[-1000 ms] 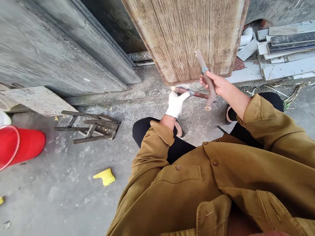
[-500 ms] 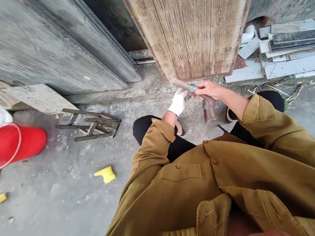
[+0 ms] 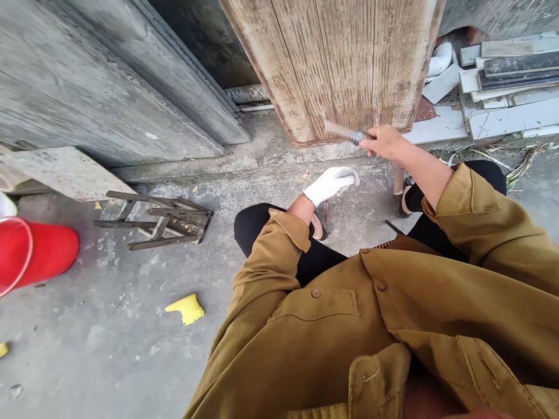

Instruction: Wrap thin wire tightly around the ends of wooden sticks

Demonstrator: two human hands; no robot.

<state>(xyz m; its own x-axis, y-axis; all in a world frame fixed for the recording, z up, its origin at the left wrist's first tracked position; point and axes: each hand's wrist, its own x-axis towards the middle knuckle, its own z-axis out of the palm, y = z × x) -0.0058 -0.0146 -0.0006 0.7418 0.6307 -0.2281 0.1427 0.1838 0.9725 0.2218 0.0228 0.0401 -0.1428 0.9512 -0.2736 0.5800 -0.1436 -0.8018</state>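
Observation:
My right hand, bare, is closed around a brownish stick wound with silvery wire. The stick's pale end points left over the foot of the wooden panel. Below my right hand, a brown length hangs down, seemingly part of the same piece; my hand and wrist hide the join. My left hand, in a white glove, is apart from the stick, to its lower left, with fingers curled. A thin reddish piece shows blurred just under the glove; what the fingers hold cannot be made out.
A weathered wooden panel stands ahead. Boards and tiles are stacked at right with a white pipe elbow. At left are a small wooden frame, a red bucket and a yellow piece on the concrete floor.
My hands have moved apart. My right hand has carried the wire-wound stick up and right, and my gloved left hand has come off it and dropped slightly.

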